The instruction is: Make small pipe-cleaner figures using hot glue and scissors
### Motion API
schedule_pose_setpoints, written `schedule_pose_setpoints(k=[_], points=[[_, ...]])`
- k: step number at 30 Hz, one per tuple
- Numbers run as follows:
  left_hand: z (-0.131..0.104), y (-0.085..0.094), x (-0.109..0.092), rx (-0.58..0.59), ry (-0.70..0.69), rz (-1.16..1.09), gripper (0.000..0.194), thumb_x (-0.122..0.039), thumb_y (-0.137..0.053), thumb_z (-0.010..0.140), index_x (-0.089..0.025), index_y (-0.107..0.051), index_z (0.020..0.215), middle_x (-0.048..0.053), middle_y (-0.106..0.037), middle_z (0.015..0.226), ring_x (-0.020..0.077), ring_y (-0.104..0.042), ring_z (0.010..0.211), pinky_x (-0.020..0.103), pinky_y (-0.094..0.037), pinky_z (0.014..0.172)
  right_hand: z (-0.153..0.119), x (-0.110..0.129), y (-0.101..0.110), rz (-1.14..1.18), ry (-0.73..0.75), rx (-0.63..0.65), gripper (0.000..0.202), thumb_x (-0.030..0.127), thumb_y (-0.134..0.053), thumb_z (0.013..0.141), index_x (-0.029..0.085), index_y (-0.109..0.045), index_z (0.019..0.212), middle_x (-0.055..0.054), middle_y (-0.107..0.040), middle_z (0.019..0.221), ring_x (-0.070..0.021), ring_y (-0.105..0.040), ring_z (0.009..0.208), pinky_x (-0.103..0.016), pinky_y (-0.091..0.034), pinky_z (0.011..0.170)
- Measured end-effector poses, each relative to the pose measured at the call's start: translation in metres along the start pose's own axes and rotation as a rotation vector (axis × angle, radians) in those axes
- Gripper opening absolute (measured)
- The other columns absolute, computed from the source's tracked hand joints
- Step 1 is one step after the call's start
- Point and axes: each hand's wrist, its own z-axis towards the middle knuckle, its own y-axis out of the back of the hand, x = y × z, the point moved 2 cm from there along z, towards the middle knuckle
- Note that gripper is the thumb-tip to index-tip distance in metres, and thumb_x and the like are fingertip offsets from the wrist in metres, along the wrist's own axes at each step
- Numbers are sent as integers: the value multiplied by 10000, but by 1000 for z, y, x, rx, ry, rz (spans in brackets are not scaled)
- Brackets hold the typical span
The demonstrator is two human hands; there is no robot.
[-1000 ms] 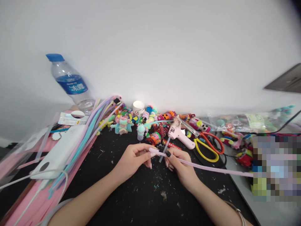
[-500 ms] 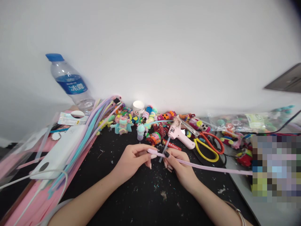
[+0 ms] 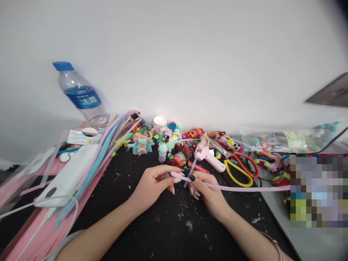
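A pale pink-lilac pipe cleaner [image 3: 239, 189] runs between my two hands and off to the right. My left hand [image 3: 154, 183] pinches its near end, which looks thicker, as if folded over. My right hand [image 3: 208, 192] grips it a little further along between thumb and finger. Just behind the right hand lies a pink glue gun [image 3: 208, 156], its clear glue stick [image 3: 193, 166] pointing toward my fingers. Scissors [image 3: 240, 172] with one yellow and one red handle lie to its right. A small lilac and mint pipe-cleaner figure [image 3: 162, 152] stands beyond my left hand.
A bundle of pastel pipe cleaners [image 3: 100, 166] lies at left beside a white power strip or box [image 3: 66, 174]. A water bottle [image 3: 81, 94] leans against the wall. Several colourful figures and a white paper cup [image 3: 160, 124] line the back; a plastic bag [image 3: 282, 140] lies right.
The long free part of the pipe cleaner has swung slightly upward on the right. Both hands stay almost where they were, still holding it.
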Motion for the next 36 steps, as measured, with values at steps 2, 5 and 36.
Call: schedule_pose_setpoints(k=[2, 5, 36], points=[[0, 0, 0, -4, -4, 16, 177, -144, -594, 731, -157, -702, 871, -22, -631, 523, 118, -585, 478, 219, -470, 536, 0, -1, 0, 12, -7, 3, 363, 418, -509, 844, 154, -522, 595, 44, -396, 498, -85, -328, 454, -222, -236, 447], [-1, 1, 0, -12, -10, 41, 157, -155, -595, 737, -157, -709, 845, -25, -623, 501, 116, -580, 474, 212, -459, 535, 0, -1, 0, 31, -8, 10, 355, 405, -511, 846, 153, -523, 597, 46, -395, 497, -83, -324, 451, -221, -228, 444], [-1, 0, -1, 29, -72, 118, 169, -111, -552, 762, -148, -706, 819, -29, -616, 517, 103, -568, 485, 194, -452, 532, 1, -1, -1, 143, 12, 22, 353, 344, -528, 854, 140, -525, 565, 54, -371, 468, -73, -312, 441, -220, -203, 433]])
